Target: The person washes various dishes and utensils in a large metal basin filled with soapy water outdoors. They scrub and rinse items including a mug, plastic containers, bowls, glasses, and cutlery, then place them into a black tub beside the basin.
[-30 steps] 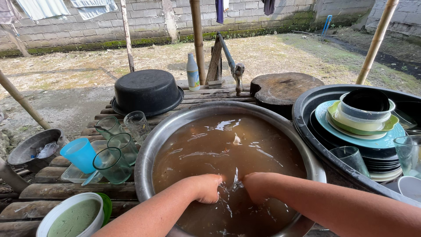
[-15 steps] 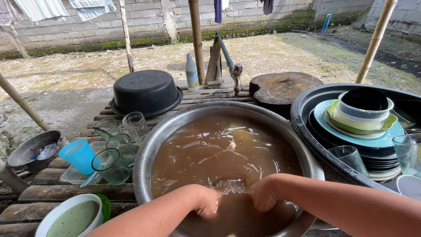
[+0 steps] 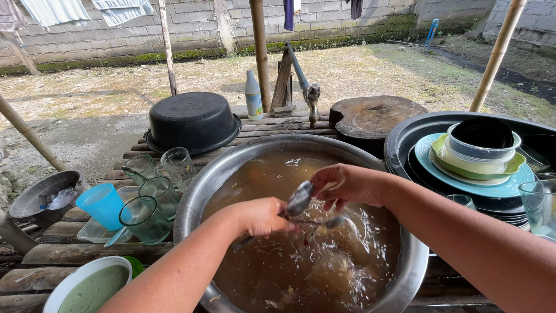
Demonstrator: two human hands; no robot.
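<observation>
Both hands are over a big round shiny metal basin (image 3: 191, 214) full of muddy brown water. The left hand (image 3: 260, 215) has its grip closed around thin wet metal spoons (image 3: 307, 221). The right hand (image 3: 346, 184) pinches one shiny spoon (image 3: 299, 198) just above the water. Smooth green glass cups (image 3: 145, 217) stand left on the rough wooden slat surface (image 3: 52, 232).

Wet, shiny metal spoons (image 3: 301, 200) drip over a dull brushed-steel basin (image 3: 191, 208), beside clear glossy glasses (image 3: 145, 219) on a rough, weathered wooden tabletop (image 3: 52, 252).
</observation>
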